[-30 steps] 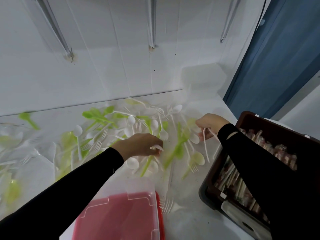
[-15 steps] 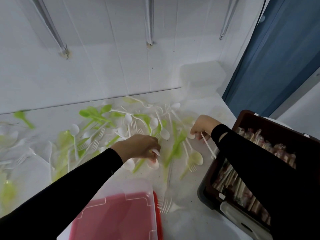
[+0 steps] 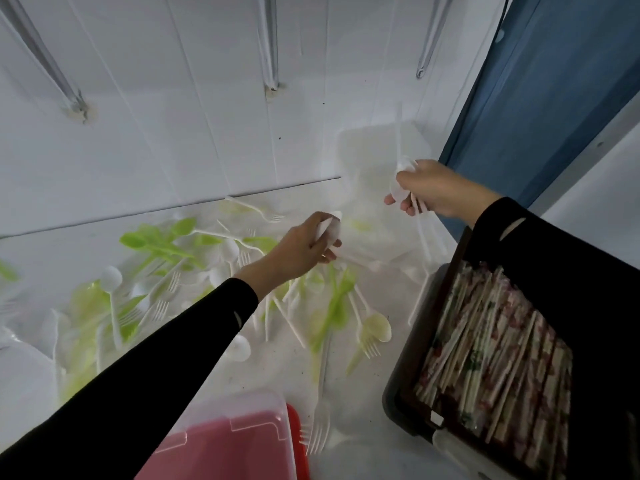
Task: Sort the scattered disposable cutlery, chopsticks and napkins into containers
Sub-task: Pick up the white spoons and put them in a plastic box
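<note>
**Both hands hold white spoons above the scattered cutlery**

The left hand (image 3: 304, 244) is in the middle of the frame, a little above the tabletop (image 3: 277, 375). Its fingers are curled around a white plastic spoon (image 3: 331, 226), and the bowl of the spoon comes out at the top of the fist. I cannot tell if it holds more than one piece.

The right hand (image 3: 429, 188) is higher, in the upper right part of the frame. It grips a small bunch of white plastic spoons (image 3: 401, 181); the bowls are at the fingers and the thin handles hang down below the hand. This hand is in front of a translucent plastic container (image 3: 374, 150) that stands by the white wall (image 3: 173, 116). The container is blurred, so its content is not clear.

Below and to the left of the hands, many green plastic pieces (image 3: 156, 242) and white forks and spoons (image 3: 110, 277) lie mixed on the tabletop. One long white fork (image 3: 320, 427) lies near the lower middle, just beside a red box with a clear lid (image 3: 225, 445).

At the right edge stands a dark brown tray (image 3: 393, 393) filled with paper-wrapped chopsticks (image 3: 485, 358). A blue panel (image 3: 554, 98) fills the upper right corner.
</note>
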A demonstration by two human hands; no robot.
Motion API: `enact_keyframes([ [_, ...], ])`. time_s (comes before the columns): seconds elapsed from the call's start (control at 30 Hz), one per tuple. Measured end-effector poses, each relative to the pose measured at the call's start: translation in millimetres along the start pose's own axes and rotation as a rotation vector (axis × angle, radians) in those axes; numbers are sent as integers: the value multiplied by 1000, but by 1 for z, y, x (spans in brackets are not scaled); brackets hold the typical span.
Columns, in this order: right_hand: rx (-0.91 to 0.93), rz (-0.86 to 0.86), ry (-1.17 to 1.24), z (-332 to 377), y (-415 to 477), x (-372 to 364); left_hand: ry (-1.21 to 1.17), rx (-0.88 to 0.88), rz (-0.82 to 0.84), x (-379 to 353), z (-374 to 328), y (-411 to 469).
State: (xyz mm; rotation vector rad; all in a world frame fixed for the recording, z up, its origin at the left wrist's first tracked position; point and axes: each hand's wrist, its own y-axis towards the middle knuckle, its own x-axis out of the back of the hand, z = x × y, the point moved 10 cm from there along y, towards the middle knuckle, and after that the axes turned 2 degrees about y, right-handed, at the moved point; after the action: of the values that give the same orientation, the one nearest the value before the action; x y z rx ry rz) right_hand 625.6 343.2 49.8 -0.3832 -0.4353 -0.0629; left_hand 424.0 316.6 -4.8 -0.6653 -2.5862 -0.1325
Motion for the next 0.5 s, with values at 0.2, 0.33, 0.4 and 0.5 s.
enact_keyframes([
  [0.2, -83, 64, 125, -23, 23, 17, 316, -142, 209, -68, -20, 14],
  [0.33, 75, 116, -394, -23, 37, 14, 441, -149, 537, -126, -9, 1],
  [0.4, 76, 189, -670, -38, 45, 8, 501, -147, 624, -141, -2, -3],
  [0.5, -10, 261, -917, -71, 57, 11, 539, -147, 632, -145, 0, 0],
])
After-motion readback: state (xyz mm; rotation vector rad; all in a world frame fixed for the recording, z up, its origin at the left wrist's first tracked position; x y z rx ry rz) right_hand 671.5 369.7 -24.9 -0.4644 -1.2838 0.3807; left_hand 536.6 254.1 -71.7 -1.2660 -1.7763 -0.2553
